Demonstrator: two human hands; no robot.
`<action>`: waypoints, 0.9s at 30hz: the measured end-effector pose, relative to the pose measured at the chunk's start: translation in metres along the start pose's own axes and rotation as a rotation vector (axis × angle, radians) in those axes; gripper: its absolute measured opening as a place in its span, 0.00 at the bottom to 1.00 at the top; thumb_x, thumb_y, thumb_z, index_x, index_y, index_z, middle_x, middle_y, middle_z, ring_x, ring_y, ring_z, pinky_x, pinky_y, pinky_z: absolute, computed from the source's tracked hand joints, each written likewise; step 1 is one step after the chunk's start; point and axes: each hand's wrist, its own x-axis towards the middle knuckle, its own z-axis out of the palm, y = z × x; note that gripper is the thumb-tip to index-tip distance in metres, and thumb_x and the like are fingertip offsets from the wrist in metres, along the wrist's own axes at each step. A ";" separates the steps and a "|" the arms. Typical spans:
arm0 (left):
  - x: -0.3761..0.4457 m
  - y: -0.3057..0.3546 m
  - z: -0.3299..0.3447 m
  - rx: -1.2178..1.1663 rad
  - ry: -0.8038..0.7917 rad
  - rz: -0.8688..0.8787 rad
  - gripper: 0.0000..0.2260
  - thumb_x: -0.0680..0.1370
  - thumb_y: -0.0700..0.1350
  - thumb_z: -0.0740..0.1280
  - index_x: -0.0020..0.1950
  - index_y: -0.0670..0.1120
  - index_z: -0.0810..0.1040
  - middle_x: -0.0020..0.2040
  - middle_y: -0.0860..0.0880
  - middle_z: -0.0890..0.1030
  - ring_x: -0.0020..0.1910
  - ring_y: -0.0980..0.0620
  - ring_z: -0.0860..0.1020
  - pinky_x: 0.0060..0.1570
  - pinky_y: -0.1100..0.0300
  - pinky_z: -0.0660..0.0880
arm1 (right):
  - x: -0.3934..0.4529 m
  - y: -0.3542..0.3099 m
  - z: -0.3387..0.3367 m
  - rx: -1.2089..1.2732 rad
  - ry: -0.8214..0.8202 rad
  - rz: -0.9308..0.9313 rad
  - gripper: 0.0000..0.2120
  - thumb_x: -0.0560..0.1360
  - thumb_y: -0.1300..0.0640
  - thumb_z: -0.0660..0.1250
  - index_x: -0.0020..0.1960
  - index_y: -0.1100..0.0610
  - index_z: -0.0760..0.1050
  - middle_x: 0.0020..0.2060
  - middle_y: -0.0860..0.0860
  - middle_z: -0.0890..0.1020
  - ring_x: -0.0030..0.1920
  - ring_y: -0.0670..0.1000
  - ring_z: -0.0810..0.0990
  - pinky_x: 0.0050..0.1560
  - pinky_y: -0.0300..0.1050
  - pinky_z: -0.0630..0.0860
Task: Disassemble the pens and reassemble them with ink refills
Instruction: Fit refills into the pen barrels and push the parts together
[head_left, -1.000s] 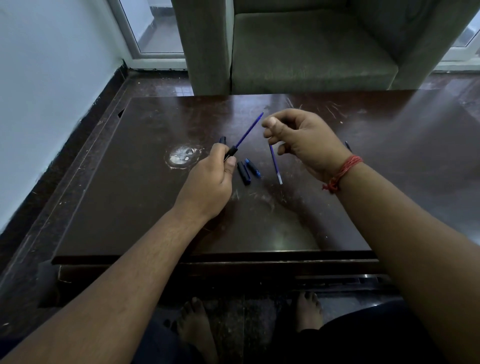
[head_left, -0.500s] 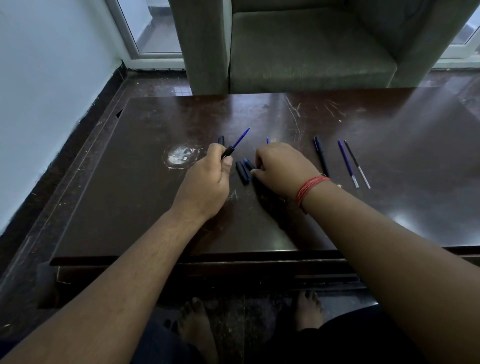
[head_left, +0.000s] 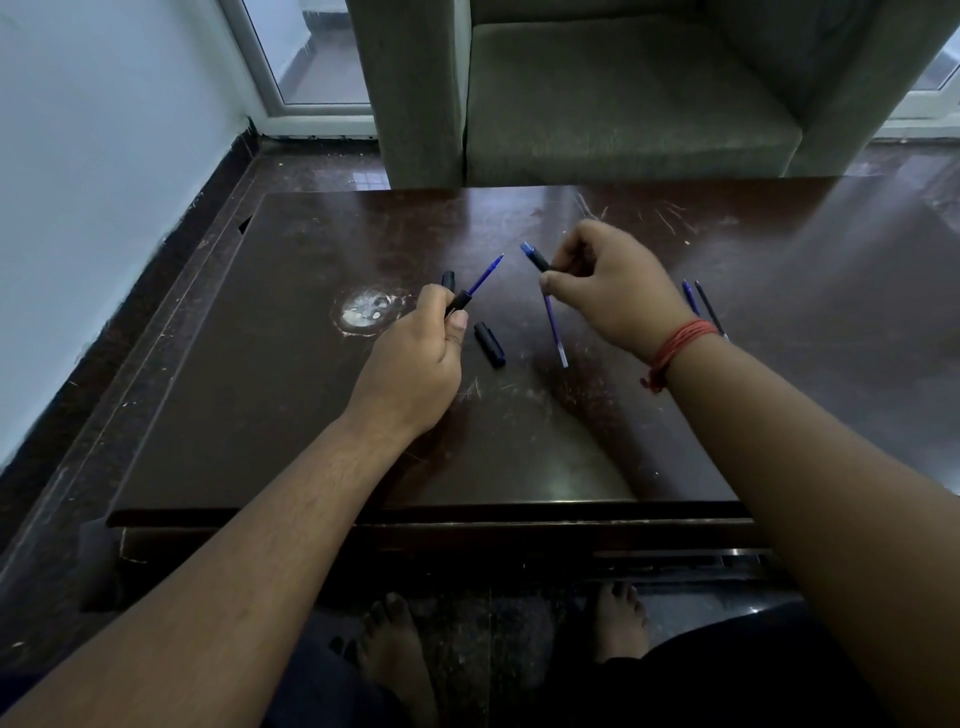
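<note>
Above table, right hand (head_left: 613, 291) raised.

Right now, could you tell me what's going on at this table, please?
A person is putting pens together. The left hand grips a black barrel with a blue refill sticking out of its top. The right hand pinches a small black piece with a blue end, held in the air near the refill's tip. On the table lie a black cap, a loose refill and two more refills beyond the right wrist.
</note>
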 end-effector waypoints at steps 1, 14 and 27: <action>0.000 0.000 0.000 0.002 -0.002 -0.001 0.07 0.85 0.47 0.55 0.53 0.44 0.69 0.33 0.50 0.71 0.31 0.51 0.69 0.32 0.51 0.68 | 0.000 0.001 -0.002 0.073 0.007 -0.003 0.07 0.74 0.56 0.72 0.47 0.57 0.75 0.38 0.49 0.80 0.36 0.45 0.75 0.37 0.37 0.72; -0.001 0.002 0.000 0.043 -0.018 0.003 0.06 0.85 0.47 0.55 0.51 0.47 0.67 0.34 0.50 0.71 0.32 0.51 0.70 0.31 0.55 0.65 | 0.002 0.004 -0.013 0.457 0.042 -0.091 0.08 0.78 0.67 0.66 0.46 0.55 0.76 0.35 0.50 0.82 0.38 0.48 0.77 0.33 0.41 0.73; -0.001 0.000 0.002 0.073 -0.051 0.013 0.07 0.85 0.47 0.55 0.51 0.46 0.68 0.32 0.52 0.71 0.30 0.52 0.70 0.29 0.55 0.63 | 0.001 0.003 -0.014 0.371 0.005 -0.159 0.05 0.78 0.68 0.65 0.50 0.61 0.76 0.38 0.52 0.81 0.36 0.38 0.79 0.37 0.30 0.73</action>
